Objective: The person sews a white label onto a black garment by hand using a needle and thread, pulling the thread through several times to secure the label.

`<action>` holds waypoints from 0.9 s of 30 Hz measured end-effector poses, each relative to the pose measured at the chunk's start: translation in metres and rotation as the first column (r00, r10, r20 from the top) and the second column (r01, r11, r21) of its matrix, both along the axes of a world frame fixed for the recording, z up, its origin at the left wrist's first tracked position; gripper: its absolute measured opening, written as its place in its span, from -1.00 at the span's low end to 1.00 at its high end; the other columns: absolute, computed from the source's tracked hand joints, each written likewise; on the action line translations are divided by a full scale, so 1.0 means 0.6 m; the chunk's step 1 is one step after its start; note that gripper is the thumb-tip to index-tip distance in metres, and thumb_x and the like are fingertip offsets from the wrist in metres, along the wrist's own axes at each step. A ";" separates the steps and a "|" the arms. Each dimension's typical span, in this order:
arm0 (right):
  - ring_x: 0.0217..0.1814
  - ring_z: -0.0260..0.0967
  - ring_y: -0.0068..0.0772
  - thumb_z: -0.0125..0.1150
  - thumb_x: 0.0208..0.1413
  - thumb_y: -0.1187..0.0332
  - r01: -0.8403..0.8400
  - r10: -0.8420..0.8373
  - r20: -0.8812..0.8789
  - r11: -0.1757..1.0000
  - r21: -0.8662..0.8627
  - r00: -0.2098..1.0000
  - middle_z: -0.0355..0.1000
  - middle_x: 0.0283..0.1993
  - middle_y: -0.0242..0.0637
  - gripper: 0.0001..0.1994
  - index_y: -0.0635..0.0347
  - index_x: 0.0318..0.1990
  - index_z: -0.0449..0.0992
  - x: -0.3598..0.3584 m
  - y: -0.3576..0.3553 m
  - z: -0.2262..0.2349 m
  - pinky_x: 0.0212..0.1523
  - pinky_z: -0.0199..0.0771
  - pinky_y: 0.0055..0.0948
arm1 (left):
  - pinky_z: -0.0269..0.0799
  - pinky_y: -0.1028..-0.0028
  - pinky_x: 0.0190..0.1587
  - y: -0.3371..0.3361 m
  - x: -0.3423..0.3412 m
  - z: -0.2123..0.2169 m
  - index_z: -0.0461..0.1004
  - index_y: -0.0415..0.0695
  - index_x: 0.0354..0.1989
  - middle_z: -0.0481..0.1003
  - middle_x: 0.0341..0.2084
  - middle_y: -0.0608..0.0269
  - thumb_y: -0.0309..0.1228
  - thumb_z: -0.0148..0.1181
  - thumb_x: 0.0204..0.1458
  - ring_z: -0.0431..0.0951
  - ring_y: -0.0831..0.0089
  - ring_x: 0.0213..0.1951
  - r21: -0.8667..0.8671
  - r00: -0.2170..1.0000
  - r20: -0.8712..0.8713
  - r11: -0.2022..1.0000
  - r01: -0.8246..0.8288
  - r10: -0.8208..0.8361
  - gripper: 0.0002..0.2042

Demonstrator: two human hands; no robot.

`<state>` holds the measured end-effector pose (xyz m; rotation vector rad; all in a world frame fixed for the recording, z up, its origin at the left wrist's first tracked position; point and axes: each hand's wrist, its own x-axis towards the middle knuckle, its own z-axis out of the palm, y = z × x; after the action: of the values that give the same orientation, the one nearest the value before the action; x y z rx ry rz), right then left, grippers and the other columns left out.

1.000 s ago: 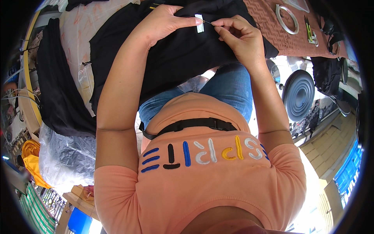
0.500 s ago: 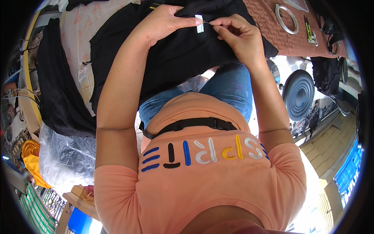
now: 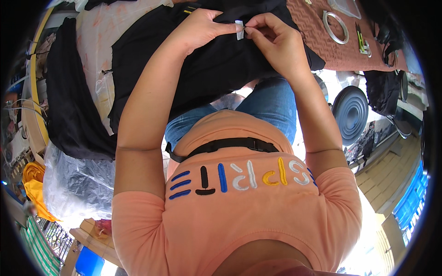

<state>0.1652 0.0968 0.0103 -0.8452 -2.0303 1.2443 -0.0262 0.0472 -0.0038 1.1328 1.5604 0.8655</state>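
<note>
A black garment (image 3: 156,55) is spread over my lap and the table ahead. On it lies a small white strip (image 3: 240,34), possibly a label. My left hand (image 3: 201,32) presses its thumb on the strip's left side, with the other fingers hidden behind the cloth. Close against the strip's right side, my right hand (image 3: 276,40) pinches thumb and forefinger on a tiny thin piece. Most of that piece is covered by the fingertips, so its kind does not show.
A reddish-brown textured cloth (image 3: 309,28) covers the table on the right, bearing a white ring-shaped roll (image 3: 341,41) and yellow-green thread snips (image 3: 360,42). Black fabric (image 3: 69,101) hangs at left above a clear plastic bag (image 3: 83,188). A grey round stool top (image 3: 350,115) stands right.
My right fingertips have moved left, up to the white strip; before, a thin shiny piece showed in the gap between the hands. The garment has shifted slightly with the view.
</note>
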 end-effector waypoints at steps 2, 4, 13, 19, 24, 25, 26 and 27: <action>-0.33 0.48 -0.57 0.21 0.04 0.50 -0.015 -0.006 0.103 0.979 0.201 0.995 0.50 -0.38 -0.34 -0.88 0.24 -0.24 0.50 -0.006 -0.007 0.021 -0.30 0.46 -0.62 | 0.35 0.63 -0.17 -0.001 0.007 0.008 0.56 -0.21 -0.20 0.55 -0.32 0.33 -0.26 0.34 -0.10 0.50 0.63 -0.29 0.010 1.000 0.018 1.000 -0.009 0.009 -0.67; -0.37 0.48 -0.51 0.22 0.03 0.47 -0.046 -0.007 0.153 0.940 0.337 0.988 0.48 -0.39 -0.31 -0.87 0.19 -0.24 0.51 -0.011 -0.007 0.028 -0.33 0.46 -0.60 | 0.35 0.62 -0.15 -0.003 0.010 0.014 0.56 -0.21 -0.19 0.55 -0.31 0.32 -0.26 0.34 -0.10 0.50 0.61 -0.28 0.030 0.998 0.063 0.999 0.013 -0.015 -0.66; -0.44 0.43 -0.55 0.09 0.14 0.46 -0.123 0.105 0.075 0.601 0.790 0.992 0.43 -0.41 -0.31 -0.93 0.21 -0.24 0.42 -0.018 0.030 0.074 -0.44 0.43 -0.61 | 0.39 0.55 -0.11 0.008 0.008 -0.003 0.49 -0.31 -0.08 0.55 -0.27 0.12 -0.21 0.41 -0.22 0.53 0.48 -0.24 0.055 0.995 0.088 0.997 -0.047 0.042 -0.46; -0.53 0.30 -0.68 -0.02 0.18 0.59 -0.076 0.096 -0.231 0.993 0.093 0.968 0.33 -0.41 -0.41 -0.93 0.20 -0.27 0.33 -0.003 0.037 0.124 -0.49 0.33 -0.75 | 0.39 0.55 -0.11 0.000 0.022 0.030 0.48 -0.35 -0.08 0.55 -0.27 0.10 -0.21 0.40 -0.21 0.54 0.46 -0.25 0.027 0.998 0.045 0.999 -0.045 0.044 -0.45; -0.55 0.28 -0.72 -0.04 0.18 0.60 -0.060 0.125 -0.420 0.984 0.166 0.899 0.34 -0.40 -0.36 -0.91 0.23 -0.19 0.27 -0.001 0.038 0.163 -0.54 0.31 -0.79 | 0.35 0.58 -0.09 0.000 0.012 0.009 0.53 -0.27 -0.16 0.56 -0.30 0.25 -0.25 0.35 -0.13 0.52 0.56 -0.25 -0.019 0.998 0.047 0.999 -0.048 0.049 -0.60; -0.54 0.28 -0.72 -0.03 0.18 0.60 -0.085 0.170 -0.458 0.976 0.201 0.873 0.34 -0.40 -0.36 -0.91 0.24 -0.20 0.27 0.003 0.042 0.168 -0.54 0.30 -0.79 | 0.35 0.58 -0.09 -0.001 0.012 0.010 0.53 -0.27 -0.17 0.56 -0.31 0.25 -0.24 0.35 -0.12 0.52 0.56 -0.25 -0.029 0.996 0.074 0.999 -0.042 0.044 -0.60; -0.54 0.28 -0.72 -0.02 0.18 0.59 -0.068 0.190 -0.458 0.960 0.270 0.868 0.35 -0.40 -0.35 -0.91 0.26 -0.19 0.27 0.009 0.044 0.178 -0.56 0.29 -0.80 | 0.35 0.56 -0.07 0.002 0.013 0.011 0.49 -0.33 -0.13 0.54 -0.27 0.15 -0.22 0.37 -0.16 0.52 0.49 -0.22 -0.019 0.997 0.064 0.999 -0.032 0.033 -0.52; -0.54 0.28 -0.73 -0.01 0.18 0.59 -0.050 0.210 -0.458 0.940 0.337 0.863 0.36 -0.41 -0.34 -0.91 0.28 -0.19 0.28 0.014 0.047 0.186 -0.57 0.28 -0.80 | 0.36 0.54 -0.05 0.006 0.012 0.010 0.45 -0.40 -0.09 0.53 -0.23 0.05 -0.19 0.39 -0.19 0.53 0.41 -0.18 -0.010 0.998 0.054 1.000 -0.023 0.023 -0.43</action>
<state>0.1738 0.1249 0.1220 -0.2049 -1.8122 1.0305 -0.0192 0.0507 0.0022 1.0786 1.5344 0.8960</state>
